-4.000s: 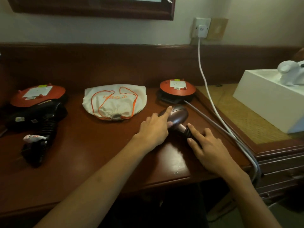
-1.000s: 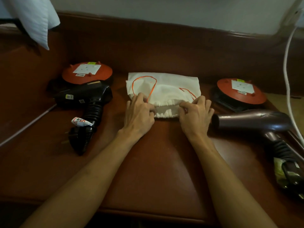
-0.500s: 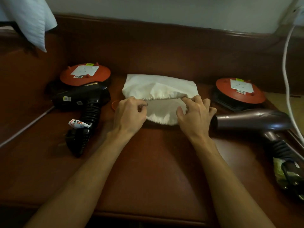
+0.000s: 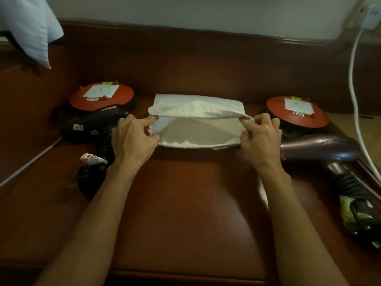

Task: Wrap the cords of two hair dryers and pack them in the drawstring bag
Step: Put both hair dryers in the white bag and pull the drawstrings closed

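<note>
1. In the middle of the brown table point(image 4: 185, 203), the white bag point(image 4: 198, 112) lies with its mouth pulled wide open.
2. The left hand point(image 4: 134, 139) pinches the left edge of the mouth.
3. The right hand point(image 4: 259, 139) pinches the right edge.
4. A black hair dryer point(image 4: 90, 126) lies at the left, and a purple hair dryer point(image 4: 321, 149) at the right, both outside the bag.

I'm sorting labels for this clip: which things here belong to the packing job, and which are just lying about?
Part of the job:
- drawstring bag, mouth held open by left hand and right hand
- black hair dryer
- purple hair dryer

Just lying about:
- left red disc
- right red disc
- white cable
- pillow corner
</note>
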The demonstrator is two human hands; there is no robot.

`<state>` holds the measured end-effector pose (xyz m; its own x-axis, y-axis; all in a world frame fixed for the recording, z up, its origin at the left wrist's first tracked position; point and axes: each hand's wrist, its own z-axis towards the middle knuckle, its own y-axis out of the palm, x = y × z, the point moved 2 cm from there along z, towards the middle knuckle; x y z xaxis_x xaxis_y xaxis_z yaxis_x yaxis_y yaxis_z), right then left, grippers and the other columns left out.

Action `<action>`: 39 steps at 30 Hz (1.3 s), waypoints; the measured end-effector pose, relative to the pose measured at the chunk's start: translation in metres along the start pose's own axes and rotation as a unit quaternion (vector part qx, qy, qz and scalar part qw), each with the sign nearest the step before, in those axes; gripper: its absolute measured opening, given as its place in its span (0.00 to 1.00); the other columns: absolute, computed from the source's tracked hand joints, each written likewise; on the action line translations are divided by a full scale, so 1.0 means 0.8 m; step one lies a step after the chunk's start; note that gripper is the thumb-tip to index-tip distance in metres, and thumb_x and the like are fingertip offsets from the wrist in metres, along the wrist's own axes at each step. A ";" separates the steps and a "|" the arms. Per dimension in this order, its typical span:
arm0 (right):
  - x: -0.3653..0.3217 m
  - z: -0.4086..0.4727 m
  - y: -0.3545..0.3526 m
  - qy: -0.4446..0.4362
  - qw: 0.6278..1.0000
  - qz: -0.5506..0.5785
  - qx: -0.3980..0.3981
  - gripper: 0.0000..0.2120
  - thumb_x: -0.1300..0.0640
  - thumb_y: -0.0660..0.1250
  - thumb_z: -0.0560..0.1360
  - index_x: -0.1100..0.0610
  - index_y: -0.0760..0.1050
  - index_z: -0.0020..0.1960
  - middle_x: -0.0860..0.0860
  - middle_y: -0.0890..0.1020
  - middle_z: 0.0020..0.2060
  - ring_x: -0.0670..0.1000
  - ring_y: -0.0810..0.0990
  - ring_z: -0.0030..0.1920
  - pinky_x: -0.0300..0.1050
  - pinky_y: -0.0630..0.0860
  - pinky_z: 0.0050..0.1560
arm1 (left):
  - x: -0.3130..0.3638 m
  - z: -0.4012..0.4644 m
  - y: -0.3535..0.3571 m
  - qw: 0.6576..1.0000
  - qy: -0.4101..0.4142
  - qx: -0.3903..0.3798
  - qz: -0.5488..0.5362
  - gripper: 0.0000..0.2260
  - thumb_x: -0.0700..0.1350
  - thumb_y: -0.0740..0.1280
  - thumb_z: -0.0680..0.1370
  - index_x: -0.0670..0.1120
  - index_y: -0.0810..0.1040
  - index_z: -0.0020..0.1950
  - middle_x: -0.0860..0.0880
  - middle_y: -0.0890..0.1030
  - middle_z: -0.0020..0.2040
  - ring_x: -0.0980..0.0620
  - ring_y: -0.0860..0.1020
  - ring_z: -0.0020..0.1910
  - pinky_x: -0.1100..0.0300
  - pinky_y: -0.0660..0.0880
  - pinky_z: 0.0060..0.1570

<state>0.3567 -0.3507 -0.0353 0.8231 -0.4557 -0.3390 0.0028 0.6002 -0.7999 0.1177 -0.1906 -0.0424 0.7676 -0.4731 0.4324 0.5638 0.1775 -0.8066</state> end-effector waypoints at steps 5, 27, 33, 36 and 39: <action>0.008 0.001 -0.014 0.042 0.998 -0.032 0.040 0.16 0.61 0.65 0.80 0.51 0.81 0.64 0.54 0.77 0.55 0.59 0.70 0.58 0.56 0.64 0.59 | -0.004 0.006 -0.009 0.994 0.026 0.086 -0.059 0.14 0.41 0.71 0.79 0.50 0.83 0.64 0.48 0.73 0.49 0.49 0.70 0.49 0.49 0.76 0.49; 0.014 -0.013 -0.031 -0.021 0.975 0.216 0.038 0.09 0.68 0.67 0.77 0.61 0.86 0.50 0.52 0.80 0.46 0.52 0.79 0.42 0.44 0.79 0.43 | -0.010 -0.013 -0.040 0.964 -0.107 0.141 -0.200 0.12 0.40 0.69 0.80 0.39 0.83 0.62 0.42 0.83 0.52 0.57 0.74 0.43 0.80 0.67 0.35; 0.001 -0.041 -0.027 -0.066 0.982 0.139 -0.107 0.13 0.63 0.65 0.80 0.57 0.82 0.63 0.53 0.81 0.51 0.50 0.80 0.46 0.34 0.77 0.41 | -0.021 -0.016 -0.037 0.967 -0.070 0.112 -0.218 0.12 0.39 0.70 0.79 0.41 0.83 0.62 0.43 0.85 0.54 0.45 0.83 0.52 0.58 0.79 0.59; 0.003 -0.042 -0.024 -0.040 0.993 0.093 -0.053 0.18 0.61 0.64 0.82 0.57 0.75 0.71 0.55 0.79 0.53 0.52 0.79 0.50 0.48 0.80 0.51 | -0.025 -0.016 -0.040 0.970 -0.050 0.105 -0.214 0.12 0.39 0.70 0.79 0.42 0.84 0.62 0.41 0.85 0.56 0.43 0.82 0.56 0.47 0.80 0.60; 0.015 -0.039 -0.032 -0.016 0.997 0.070 0.009 0.18 0.58 0.66 0.81 0.57 0.75 0.70 0.56 0.77 0.56 0.54 0.77 0.54 0.54 0.80 0.53 | -0.027 -0.017 -0.041 0.986 -0.031 0.111 -0.123 0.12 0.41 0.72 0.78 0.46 0.85 0.61 0.40 0.79 0.57 0.40 0.74 0.59 0.46 0.72 0.60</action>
<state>0.3485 -0.3919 -0.0345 0.8336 -0.3461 -0.4306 -0.1036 0.6677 -0.7372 0.0789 -0.1981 -0.0310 0.6135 -0.4721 0.6330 0.7821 0.2523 -0.5698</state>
